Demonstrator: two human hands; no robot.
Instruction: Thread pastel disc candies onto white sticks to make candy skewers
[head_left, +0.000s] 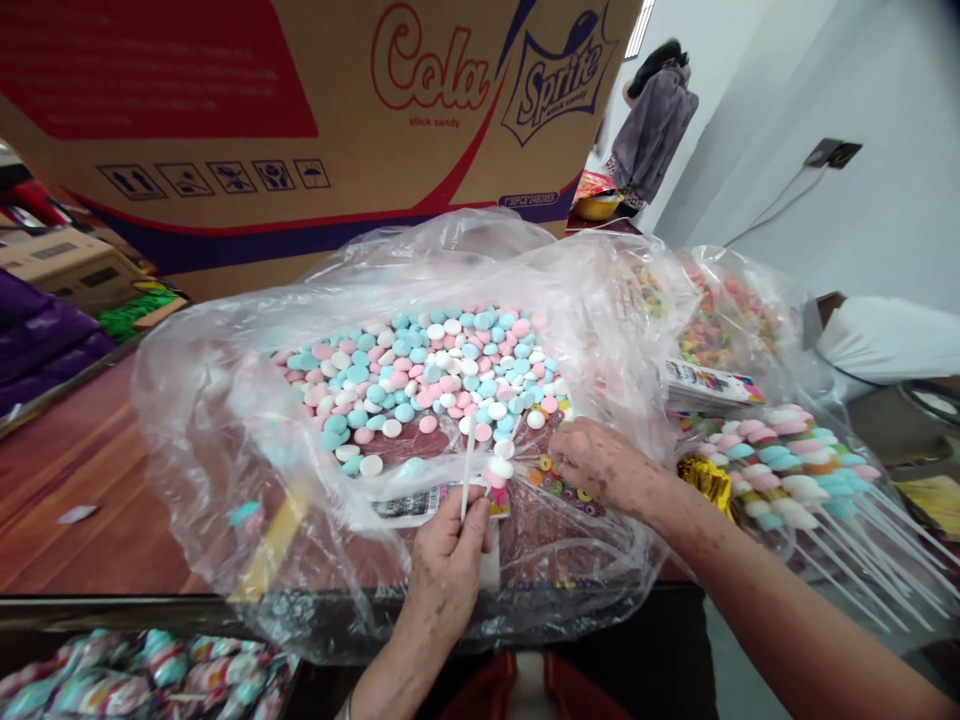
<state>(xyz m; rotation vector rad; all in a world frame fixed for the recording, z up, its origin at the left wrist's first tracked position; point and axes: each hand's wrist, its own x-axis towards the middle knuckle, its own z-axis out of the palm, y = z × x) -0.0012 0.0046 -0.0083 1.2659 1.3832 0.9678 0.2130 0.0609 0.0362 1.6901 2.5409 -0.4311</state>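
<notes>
My left hand [450,550] is closed round a thin white stick [468,465] that points upward over the candies. A small pink and white marshmallow [496,472] sits just above its thumb; whether the hand holds it too I cannot tell. Lower right of the pile, my right hand [596,462] has its fingers curled together beside small coloured ring candies [547,475]. Anything between those fingertips is hidden. Many pink, blue and white round marshmallows [420,350] lie on a large clear plastic bag [202,400] in front of both hands.
A big Cola/Sprite carton [337,150] stands behind the bag. On the right are finished marshmallow sticks [795,470], a gold tie bundle [706,482] and bagged gummies [720,310]. Wrapped candies [150,675] fill a container below the table edge [112,598] at left.
</notes>
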